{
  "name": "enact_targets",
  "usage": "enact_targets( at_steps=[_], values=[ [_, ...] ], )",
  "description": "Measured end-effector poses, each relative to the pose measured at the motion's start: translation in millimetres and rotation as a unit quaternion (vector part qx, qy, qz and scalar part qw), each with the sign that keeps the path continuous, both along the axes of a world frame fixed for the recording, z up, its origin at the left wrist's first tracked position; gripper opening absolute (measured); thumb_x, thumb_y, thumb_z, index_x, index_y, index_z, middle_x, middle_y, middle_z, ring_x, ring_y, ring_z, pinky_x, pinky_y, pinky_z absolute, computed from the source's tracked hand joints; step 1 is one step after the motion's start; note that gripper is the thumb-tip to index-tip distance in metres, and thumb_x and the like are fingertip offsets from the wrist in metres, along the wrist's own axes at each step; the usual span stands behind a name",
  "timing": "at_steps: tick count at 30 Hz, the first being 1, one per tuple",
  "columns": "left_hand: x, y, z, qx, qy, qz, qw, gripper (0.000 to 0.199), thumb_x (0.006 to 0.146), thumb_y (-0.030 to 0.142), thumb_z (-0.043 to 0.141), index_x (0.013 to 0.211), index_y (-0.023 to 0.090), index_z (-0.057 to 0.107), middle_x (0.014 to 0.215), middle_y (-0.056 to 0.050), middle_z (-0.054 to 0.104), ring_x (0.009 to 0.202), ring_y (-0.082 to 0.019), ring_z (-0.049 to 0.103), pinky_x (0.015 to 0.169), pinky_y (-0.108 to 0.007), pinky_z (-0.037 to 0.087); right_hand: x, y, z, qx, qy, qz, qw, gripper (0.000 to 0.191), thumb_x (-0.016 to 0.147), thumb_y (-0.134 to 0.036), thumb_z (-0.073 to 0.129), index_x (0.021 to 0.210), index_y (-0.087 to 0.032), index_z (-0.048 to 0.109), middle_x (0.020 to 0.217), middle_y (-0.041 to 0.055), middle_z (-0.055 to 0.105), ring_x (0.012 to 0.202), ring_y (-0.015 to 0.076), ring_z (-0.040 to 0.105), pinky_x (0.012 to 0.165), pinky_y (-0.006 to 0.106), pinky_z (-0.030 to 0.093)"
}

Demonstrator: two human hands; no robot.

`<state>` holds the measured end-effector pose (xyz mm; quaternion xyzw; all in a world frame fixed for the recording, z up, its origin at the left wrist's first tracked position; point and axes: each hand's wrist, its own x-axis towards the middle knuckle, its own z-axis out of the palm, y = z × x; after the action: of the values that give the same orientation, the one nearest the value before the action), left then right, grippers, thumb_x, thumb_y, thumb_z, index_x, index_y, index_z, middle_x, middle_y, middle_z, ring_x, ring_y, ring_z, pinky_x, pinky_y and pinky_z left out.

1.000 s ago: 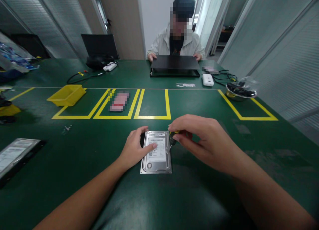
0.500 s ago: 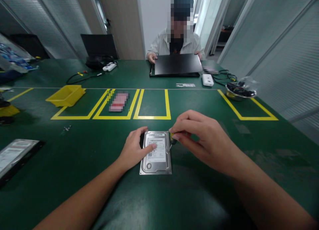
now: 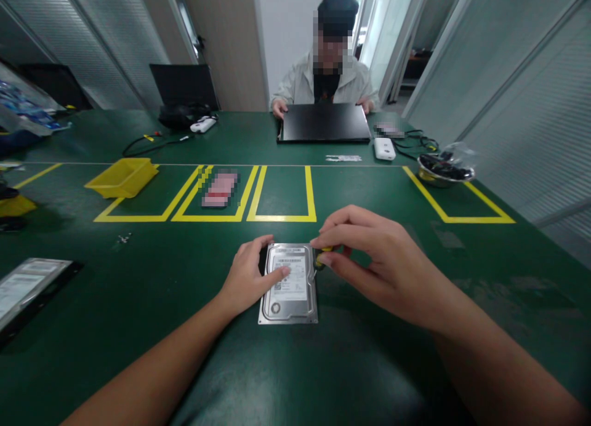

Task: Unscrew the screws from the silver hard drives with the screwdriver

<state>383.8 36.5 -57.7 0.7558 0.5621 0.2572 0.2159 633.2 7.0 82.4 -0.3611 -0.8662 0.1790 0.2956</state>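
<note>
A silver hard drive (image 3: 295, 309) with a white label lies flat on the green table in front of me. My left hand (image 3: 244, 277) grips its left side, the thumb resting on the label and the fingers along the far left edge. In my right hand (image 3: 376, 250), pinched between thumb and fingers, is a small screwdriver (image 3: 319, 261) with a yellow and black handle. Its thin shaft slants down to the drive's right edge. The exact spot its tip touches is too small to make out.
At left lies another hard drive (image 3: 32, 284) on a black piece, with small screws (image 3: 124, 238) beyond it. Farther back are a yellow bin (image 3: 122, 176) and a metal bowl (image 3: 446, 178) of dark parts. Opposite, a person holds a black panel (image 3: 325, 123).
My right hand has turned slightly, showing more of the yellow handle. My left hand and the drive have stayed in place. The person opposite has lowered the black panel.
</note>
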Motion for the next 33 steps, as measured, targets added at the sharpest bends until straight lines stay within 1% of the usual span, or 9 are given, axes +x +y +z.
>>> enact_targets(
  at_steps=[5,11,17,20,25,33],
  values=[
    [-0.2,-0.1,-0.3,-0.001,-0.003,-0.002,1.0,0.069,0.079,0.056,0.066,0.134,0.019,0.048,0.131,-0.011,0.057,0.122,-0.031,0.051,0.103,-0.048,0.043,-0.6,0.7,-1.8,0.01,0.008,-0.031,0.999,0.008,0.091,-0.017,0.06,0.094,-0.019,0.067,0.094,0.0013,0.059,0.086,0.011,0.056,0.075,0.023,0.043],
    [-1.5,0.2,-1.4,-0.001,-0.007,-0.004,1.0,0.07,0.079,0.057,0.066,0.135,0.02,0.047,0.132,-0.011,0.056,0.123,-0.031,0.05,0.103,-0.048,0.043,0.3,0.4,-1.5,0.01,0.005,-0.03,0.999,0.012,0.091,-0.017,0.06,0.101,-0.019,0.066,0.096,0.0014,0.061,0.088,0.0123,0.056,0.075,0.025,0.043],
    [-1.1,0.2,-0.7,-0.003,-0.01,-0.006,1.0,0.07,0.08,0.056,0.066,0.135,0.019,0.046,0.132,-0.012,0.056,0.123,-0.031,0.05,0.104,-0.049,0.042,0.0,1.9,-0.9,0.001,0.016,-0.03,0.999,0.007,0.091,-0.019,0.06,0.097,-0.017,0.064,0.093,0.0014,0.062,0.083,0.0122,0.055,0.072,0.026,0.042],
    [-0.9,-0.3,-0.1,-0.005,-0.006,-0.005,1.0,0.069,0.08,0.056,0.066,0.135,0.019,0.046,0.132,-0.012,0.056,0.124,-0.031,0.049,0.104,-0.048,0.042,0.2,0.7,-0.4,-0.007,0.019,-0.021,1.0,0.008,0.092,-0.018,0.059,0.097,-0.018,0.065,0.093,0.0019,0.062,0.082,0.0122,0.055,0.071,0.026,0.042],
    [-0.7,-1.3,0.6,-0.006,-0.007,-0.003,1.0,0.069,0.08,0.056,0.066,0.135,0.02,0.046,0.132,-0.012,0.055,0.124,-0.032,0.05,0.104,-0.049,0.042,-0.7,-2.1,-0.1,-0.024,0.021,-0.014,0.999,0.014,0.091,-0.014,0.056,0.099,-0.018,0.066,0.098,0.0043,0.062,0.087,0.0143,0.056,0.072,0.026,0.044],
    [0.8,-1.1,2.4,-0.005,-0.003,-0.001,1.0,0.069,0.08,0.056,0.066,0.134,0.018,0.048,0.132,-0.012,0.056,0.122,-0.031,0.05,0.104,-0.049,0.042,-0.6,-2.8,-0.8,-0.02,0.019,-0.021,0.999,0.015,0.091,-0.016,0.056,0.102,-0.019,0.065,0.096,0.0032,0.059,0.082,0.0131,0.055,0.069,0.026,0.043]
  ],
)
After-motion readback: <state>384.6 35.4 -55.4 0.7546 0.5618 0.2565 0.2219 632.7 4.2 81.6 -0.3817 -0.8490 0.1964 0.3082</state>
